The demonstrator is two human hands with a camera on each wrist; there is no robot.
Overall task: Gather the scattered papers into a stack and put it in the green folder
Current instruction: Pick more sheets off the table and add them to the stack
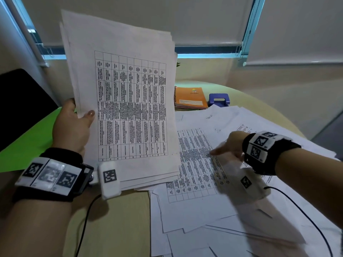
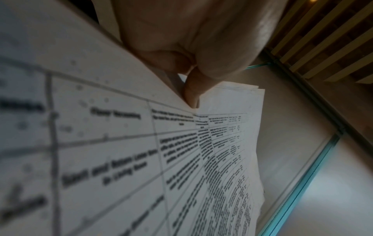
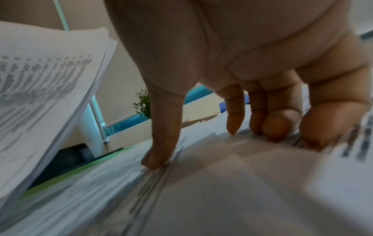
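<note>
My left hand (image 1: 74,125) holds a thick stack of printed papers (image 1: 126,101) upright above the table's left side, its lower edge near the tabletop. The thumb (image 2: 191,95) presses the front sheet of the stack (image 2: 222,159) and the fingers are hidden behind it. Loose sheets (image 1: 204,210) lie overlapping across the table's right half. My right hand (image 1: 228,145) is down on them, blurred. The thumb and fingertips of the right hand (image 3: 191,86) touch the top sheets (image 3: 222,183). The green folder (image 1: 27,138) lies flat at the left, partly behind the left hand.
An orange spiral notebook (image 1: 191,98) and a blue hole punch (image 1: 219,100) sit at the back of the round table. A black chair back (image 1: 22,97) stands beyond the folder. A black cable (image 1: 306,216) crosses the papers under my right wrist. Bare tabletop (image 1: 120,219) shows at the front.
</note>
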